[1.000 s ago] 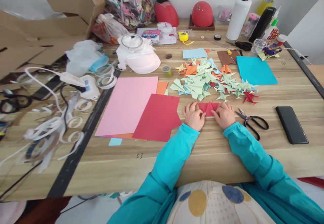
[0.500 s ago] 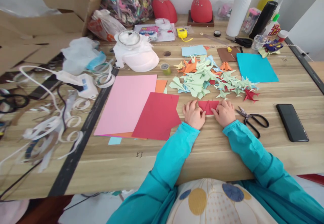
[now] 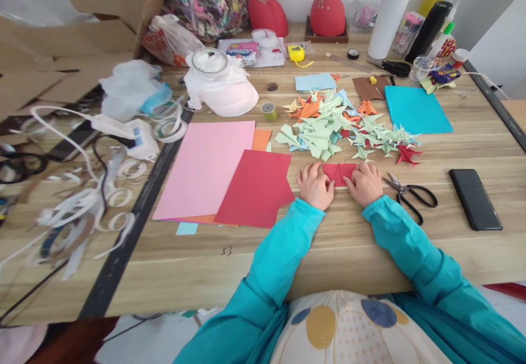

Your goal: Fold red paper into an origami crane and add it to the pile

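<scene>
A small folded red paper piece (image 3: 339,172) lies flat on the wooden table (image 3: 320,249) between my two hands. My left hand (image 3: 315,187) presses on its left edge with fingers curled down. My right hand (image 3: 367,183) presses its right edge the same way. Both arms wear teal sleeves. Just beyond the piece lies a heap of several folded paper cranes (image 3: 345,128), mostly pale green with some orange, blue and red.
A red sheet (image 3: 255,188) overlaps a pink sheet (image 3: 205,166) to the left. Black scissors (image 3: 409,195) and a dark phone (image 3: 474,198) lie to the right, a blue sheet (image 3: 417,111) behind. A paper towel roll (image 3: 388,21), bottles, cardboard and tape rolls crowd the back and left.
</scene>
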The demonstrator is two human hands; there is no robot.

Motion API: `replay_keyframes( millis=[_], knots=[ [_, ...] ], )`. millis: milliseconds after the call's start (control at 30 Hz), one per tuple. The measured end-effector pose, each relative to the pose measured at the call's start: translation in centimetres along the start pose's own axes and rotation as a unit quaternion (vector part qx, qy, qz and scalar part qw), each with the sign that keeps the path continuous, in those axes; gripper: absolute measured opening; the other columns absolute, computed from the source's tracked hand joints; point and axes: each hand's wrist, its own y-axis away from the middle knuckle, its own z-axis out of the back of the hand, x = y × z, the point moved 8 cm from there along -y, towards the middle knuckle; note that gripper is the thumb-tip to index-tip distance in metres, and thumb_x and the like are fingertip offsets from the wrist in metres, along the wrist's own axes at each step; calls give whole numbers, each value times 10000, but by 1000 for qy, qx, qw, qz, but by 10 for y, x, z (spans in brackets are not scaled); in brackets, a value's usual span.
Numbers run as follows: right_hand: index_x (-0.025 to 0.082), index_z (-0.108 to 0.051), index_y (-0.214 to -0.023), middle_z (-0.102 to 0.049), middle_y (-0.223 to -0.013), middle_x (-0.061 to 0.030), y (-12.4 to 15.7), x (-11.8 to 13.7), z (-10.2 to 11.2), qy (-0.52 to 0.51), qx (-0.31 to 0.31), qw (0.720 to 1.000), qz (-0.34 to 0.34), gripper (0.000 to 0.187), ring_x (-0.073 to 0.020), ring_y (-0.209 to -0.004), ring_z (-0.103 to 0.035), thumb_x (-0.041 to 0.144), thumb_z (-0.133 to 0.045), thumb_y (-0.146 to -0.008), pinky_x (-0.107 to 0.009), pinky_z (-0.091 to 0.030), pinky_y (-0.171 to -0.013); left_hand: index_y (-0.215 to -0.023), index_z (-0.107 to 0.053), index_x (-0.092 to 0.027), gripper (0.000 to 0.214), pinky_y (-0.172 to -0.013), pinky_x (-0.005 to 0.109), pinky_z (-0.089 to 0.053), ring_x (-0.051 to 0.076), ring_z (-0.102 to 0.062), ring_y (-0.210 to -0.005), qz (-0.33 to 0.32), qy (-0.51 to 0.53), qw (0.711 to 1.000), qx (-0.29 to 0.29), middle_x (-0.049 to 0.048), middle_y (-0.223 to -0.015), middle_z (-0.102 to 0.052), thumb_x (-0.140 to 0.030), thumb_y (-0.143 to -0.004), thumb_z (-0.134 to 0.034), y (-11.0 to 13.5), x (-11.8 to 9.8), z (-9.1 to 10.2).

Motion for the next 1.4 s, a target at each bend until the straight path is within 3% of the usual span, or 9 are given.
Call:
replay_keyframes(
  millis=[333, 533, 833, 1000, 1167, 1300, 1400],
  knots=[
    [167, -604, -678, -512, -901, -122, 0, 2, 1, 4, 14, 1000, -6, 282, -263, -860, -392, 386, -475, -802, -393, -309, -716, -588, -570, -185, 142, -990, 557, -179, 324, -343, -1157, 15, 8, 1000, 27, 71, -1234, -464, -277, -693, -596, -1, 0, -1],
    [159, -616, -725, -512, -918, -126, 0, 2, 0, 22, 36, 999, -15, 277, -268, -878, -392, 387, -479, -802, -395, -306, -728, -587, -572, -187, 147, -967, 556, -221, 321, -364, -1143, 0, -13, 1000, 13, 72, -1222, -476, -287, -691, -600, -1, -2, 1],
    [133, -626, -812, -513, -946, -122, 0, 7, 1, 70, 51, 996, -2, 307, -263, -919, -385, 385, -450, -815, -401, -285, -799, -658, -583, -186, 155, -990, 528, -194, 294, -340, -1169, 1, -64, 997, 47, 64, -1255, -447, -322, -724, -551, -1, -6, 0],
    [125, -613, -817, -519, -943, -125, 1, 10, 2, 76, 38, 996, 9, 305, -260, -915, -398, 376, -440, -821, -407, -280, -831, -818, -575, -186, 142, -992, 536, -192, 293, -338, -1178, -11, -102, 993, 60, 93, -1270, -433, -294, -741, -522, 1, -10, 0],
    [113, -585, -941, -517, -1000, -158, 2, 6, 2, 68, 15, 997, -25, 333, -277, -958, -407, 393, -468, -803, -460, -249, -893, -1098, -519, -209, 359, -982, 571, -180, 316, -312, -1205, -9, -127, 989, 70, 122, -1326, -371, -314, -755, -501, 2, -11, -1],
    [275, -510, -1148, -422, -1243, -111, 3, 11, 3, 62, -6, 998, 1, 330, -303, -1156, -310, 330, -454, -827, -532, -142, -961, -1183, -490, -257, 407, -986, 604, -126, 333, -266, -1242, -17, -145, 987, 68, 102, -1375, -319, -329, -784, -458, 4, -13, -1],
    [362, -487, -1172, -363, -1331, -52, 4, 15, 0, 60, 9, 998, 31, 334, -306, -1230, -242, 296, -408, -854, -565, -96, -974, -1211, -474, -264, 422, -993, 610, -91, 334, -241, -1260, -11, -152, 986, 68, 100, -1392, -299, -334, -797, -439, 5, -12, -1]
  ],
)
